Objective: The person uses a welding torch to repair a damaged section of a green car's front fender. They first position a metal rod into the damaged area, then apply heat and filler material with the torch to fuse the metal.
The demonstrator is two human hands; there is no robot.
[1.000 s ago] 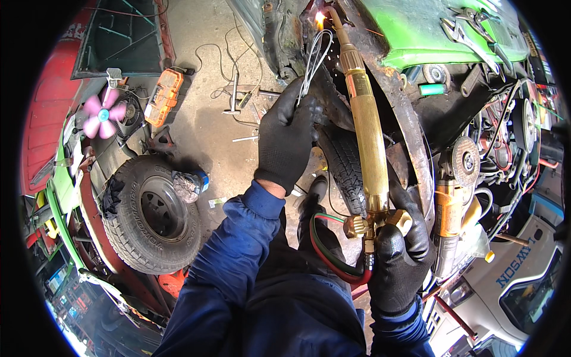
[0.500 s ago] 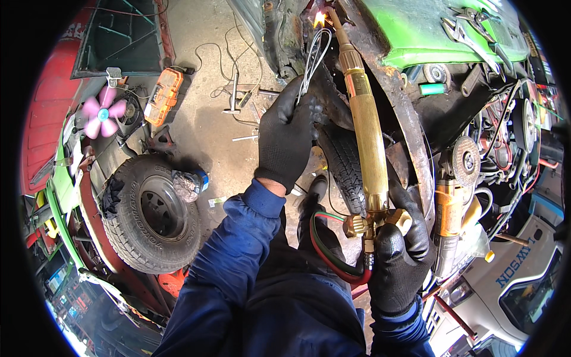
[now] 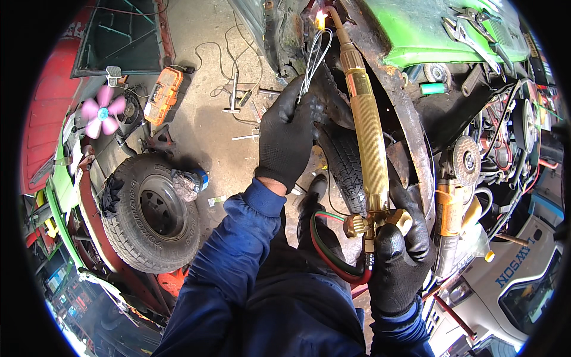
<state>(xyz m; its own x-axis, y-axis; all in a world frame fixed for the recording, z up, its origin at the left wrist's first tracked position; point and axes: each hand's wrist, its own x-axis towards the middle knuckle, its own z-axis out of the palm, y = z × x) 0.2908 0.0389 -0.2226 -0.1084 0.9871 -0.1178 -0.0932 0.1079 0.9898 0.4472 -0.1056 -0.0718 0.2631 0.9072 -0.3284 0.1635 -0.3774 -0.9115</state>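
Note:
My right hand [image 3: 401, 256], in a black glove, grips the valve end of a brass gas torch [image 3: 367, 128]. Red and green hoses [image 3: 324, 250] run from the torch's rear end. The torch points away from me, and a bright flame [image 3: 322, 19] burns at its tip beside rusty bodywork [image 3: 404, 98]. Between the fingers of my gloved left hand [image 3: 286, 134] is a looped bundle of thin metal wire [image 3: 314, 59]. The far end of the wire reaches close to the flame. Whether the wire touches the metal cannot be made out.
A green panel [image 3: 410, 35] with pliers and wrenches [image 3: 473, 38] lies far right. An angle grinder [image 3: 455, 184] rests near the engine bay. At left are a loose wheel [image 3: 154, 214], a pink fan [image 3: 104, 112] and an orange case [image 3: 165, 96]. Cables [image 3: 229, 53] cross the floor.
The flame at the torch tip has shifted slightly in shape. A small spark shows beside the torch body. Both hands keep nearly the same position.

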